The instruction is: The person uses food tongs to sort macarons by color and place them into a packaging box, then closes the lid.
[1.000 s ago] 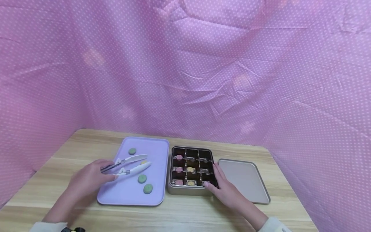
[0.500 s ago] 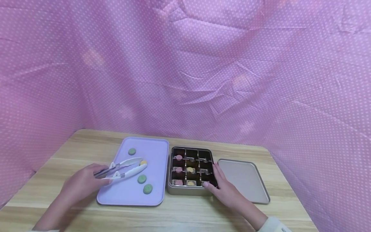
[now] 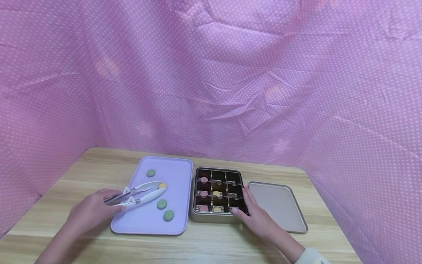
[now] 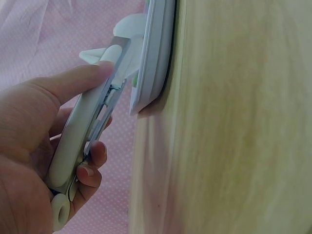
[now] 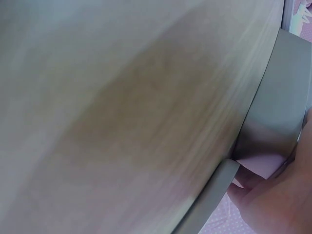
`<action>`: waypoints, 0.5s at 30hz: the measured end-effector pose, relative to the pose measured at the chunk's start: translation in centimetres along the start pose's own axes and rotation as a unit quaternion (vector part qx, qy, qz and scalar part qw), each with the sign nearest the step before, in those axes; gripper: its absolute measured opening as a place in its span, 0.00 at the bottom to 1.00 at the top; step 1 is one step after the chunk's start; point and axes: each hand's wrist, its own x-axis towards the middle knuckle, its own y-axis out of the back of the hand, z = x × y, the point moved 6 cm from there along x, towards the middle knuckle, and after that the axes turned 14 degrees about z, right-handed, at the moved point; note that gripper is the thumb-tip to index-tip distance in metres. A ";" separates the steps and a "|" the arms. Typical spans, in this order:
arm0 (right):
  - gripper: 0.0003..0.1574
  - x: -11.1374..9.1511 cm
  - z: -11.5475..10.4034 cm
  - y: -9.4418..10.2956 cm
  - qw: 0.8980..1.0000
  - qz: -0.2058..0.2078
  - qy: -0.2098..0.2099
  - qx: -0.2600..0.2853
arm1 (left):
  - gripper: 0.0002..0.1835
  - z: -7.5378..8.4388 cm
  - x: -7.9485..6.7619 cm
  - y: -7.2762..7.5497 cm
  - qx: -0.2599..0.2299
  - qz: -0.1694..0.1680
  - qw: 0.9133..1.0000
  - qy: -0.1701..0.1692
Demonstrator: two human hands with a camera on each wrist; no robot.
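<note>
My left hand (image 3: 89,211) holds white-tipped metal tongs (image 3: 151,195) over the purple tray (image 3: 179,170). The tongs' two tips stand on either side of a yellow macaron (image 3: 162,186). In the left wrist view, thumb and curled fingers wrap the tongs' handle (image 4: 73,131). Three green macarons (image 3: 168,215) lie elsewhere on the tray. To the right sits a metal box (image 3: 215,219) with several compartments; pink macarons (image 3: 204,194) fill its left column, and two yellow ones (image 3: 217,193) are in the middle column. My right hand (image 3: 258,220) rests along the box's right side, thumb at the near corner.
A flat metal lid (image 3: 277,205) lies on the wooden table (image 3: 211,245) right of the box, close by my right hand. Pink dotted cloth (image 3: 211,91) hangs behind the table and at both sides.
My left hand has drawn back to the left and slightly down, bringing the tongs' tips from beyond the yellow macaron to around it. The right hand has stayed on the box.
</note>
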 end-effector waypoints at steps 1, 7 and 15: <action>0.61 0.0 0.0 0.0 1.000 0.000 0.000 0.000 | 0.43 -0.1 0.0 0.0 0.000 -0.001 1.000 0.002; 0.61 -0.1 -0.1 0.1 1.000 -0.004 -0.006 0.000 | 0.45 0.2 0.2 0.1 -0.006 0.000 1.000 -0.003; 0.61 -0.1 -0.1 0.1 1.000 -0.006 -0.008 -0.001 | 0.46 2.3 0.6 0.4 -0.028 0.001 1.000 -0.014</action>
